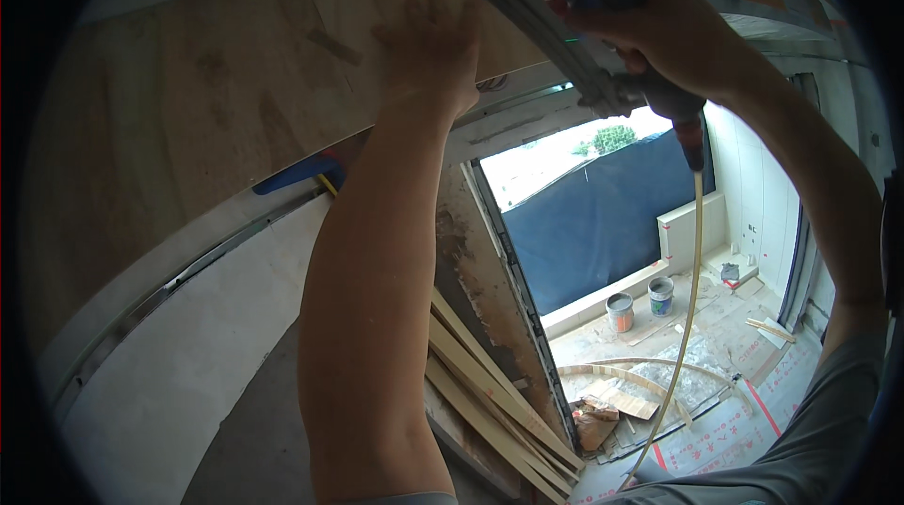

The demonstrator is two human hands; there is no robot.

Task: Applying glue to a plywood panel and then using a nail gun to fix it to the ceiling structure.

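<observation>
Overhead, a plywood board [207, 91] with a brown patch of tape or veneer spans the upper left. My left hand [429, 48] is raised against its face, fingers spread and bent a little at the tips. My right hand [673, 34] is wrapped round the grip of a dark nail gun [556, 20], whose long magazine slants down to the right. The gun's nose lies near the upper edge, close to the board; whether it touches is too dark to tell. A yellowish air hose [694, 288] hangs from the gun's handle down to the floor.
Below the board are a blue object [301, 172] and a metal rail [179, 277]. Long wooden strips [499, 392] lean by a doorway. Beyond it, two buckets [620, 313] stand on a littered floor, before a dark blue sheet [584, 232]. Curved wood strips [612, 371] lie there.
</observation>
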